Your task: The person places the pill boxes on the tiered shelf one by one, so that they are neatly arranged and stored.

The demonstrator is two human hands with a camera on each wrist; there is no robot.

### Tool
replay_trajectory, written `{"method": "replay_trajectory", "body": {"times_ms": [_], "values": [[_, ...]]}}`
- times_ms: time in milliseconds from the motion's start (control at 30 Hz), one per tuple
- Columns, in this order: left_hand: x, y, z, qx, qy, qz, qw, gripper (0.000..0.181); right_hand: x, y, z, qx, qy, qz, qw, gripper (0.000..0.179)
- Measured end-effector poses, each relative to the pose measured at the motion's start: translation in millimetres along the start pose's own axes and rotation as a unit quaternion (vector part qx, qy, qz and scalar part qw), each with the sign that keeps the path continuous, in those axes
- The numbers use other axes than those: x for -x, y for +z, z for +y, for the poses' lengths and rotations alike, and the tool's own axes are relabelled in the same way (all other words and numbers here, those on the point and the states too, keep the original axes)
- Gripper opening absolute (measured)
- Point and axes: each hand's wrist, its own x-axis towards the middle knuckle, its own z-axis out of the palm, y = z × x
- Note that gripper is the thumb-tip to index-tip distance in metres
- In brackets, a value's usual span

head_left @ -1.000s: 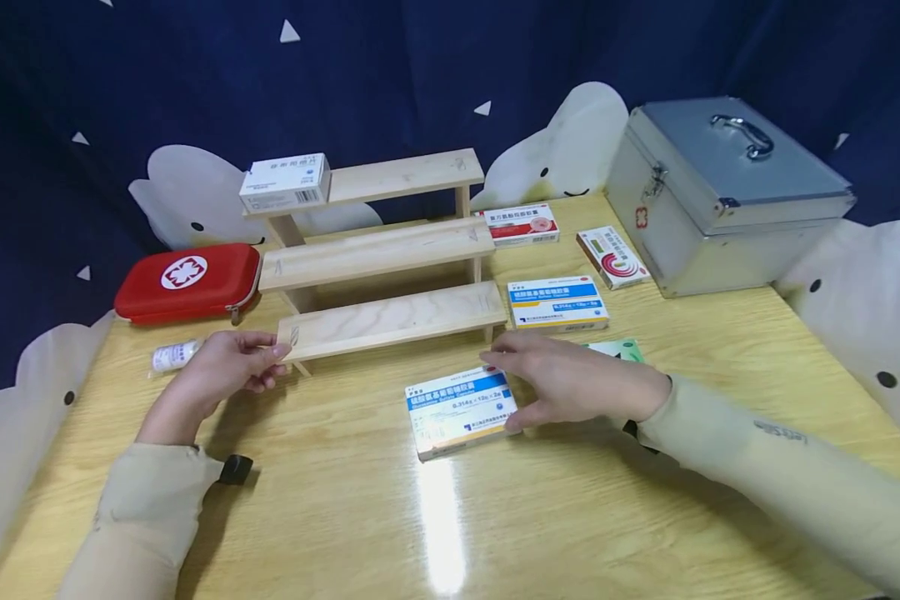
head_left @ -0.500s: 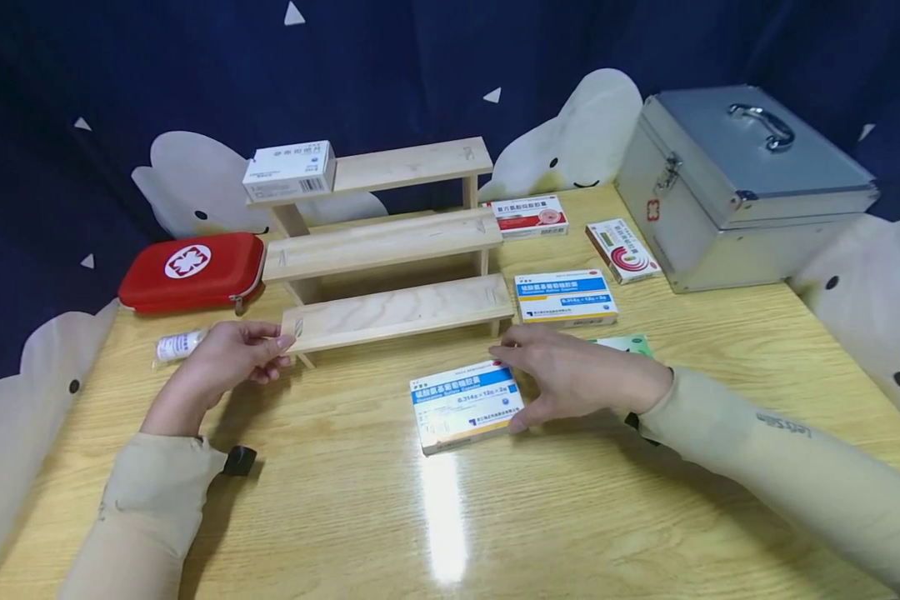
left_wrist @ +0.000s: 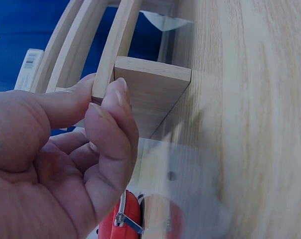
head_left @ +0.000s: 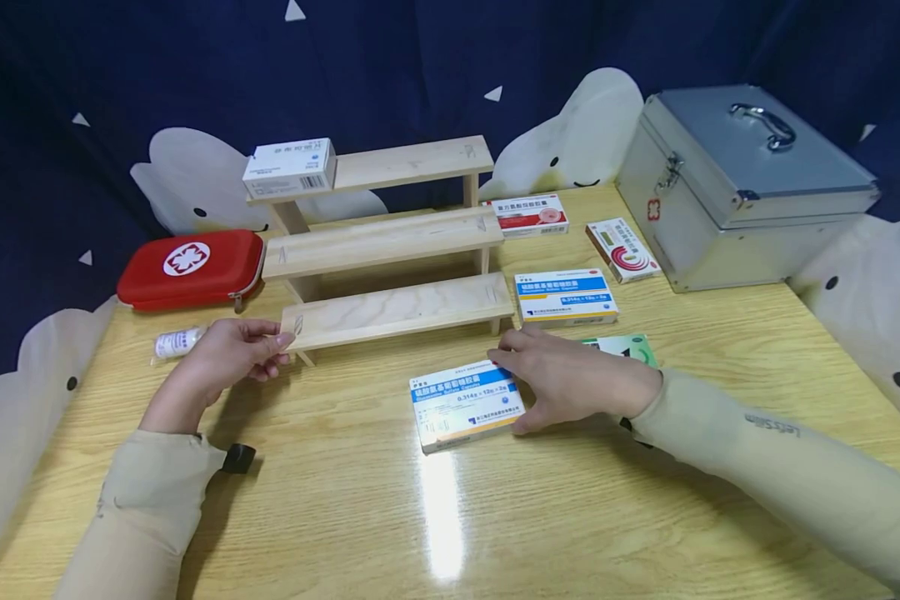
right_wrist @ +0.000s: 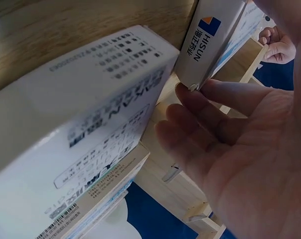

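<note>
A three-step wooden shelf stands on the table. My left hand pinches the left end of its lowest board between thumb and fingers, as the left wrist view shows close up. In front of the shelf a white and blue capsule box lies flat, its label facing up. My right hand holds this box by its right end, thumb at the near edge and fingers at the far edge. In the right wrist view the box's end sits between thumb and index finger. A green and white box is partly hidden behind the right hand.
A white box sits on the top step's left end. Left of the shelf are a red zip case and a small bottle. To the right lie several medicine boxes, including another blue one, beside a silver metal case.
The head view has shifted slightly. My left hand keeps its pinch on the board, and my right hand stays at the capsule box's right end, with slightly more of the green box showing.
</note>
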Motion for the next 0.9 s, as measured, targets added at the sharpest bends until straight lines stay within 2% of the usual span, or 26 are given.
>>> {"method": "replay_trajectory", "body": {"times_ms": [433, 900], "values": [[2.2, 0.3, 1.6, -0.002, -0.001, -0.002, 1.0, 0.049, -0.6, 1.4, -1.2, -0.009, -0.005, 0.013, 0.9999, 0.087], [-0.3, 1.2, -1.4, 0.003, 0.007, 0.0, 1.0, 0.045, 6.5, -6.9, -1.2, -0.03, -0.026, 0.052, 0.9979, 0.083]]}}
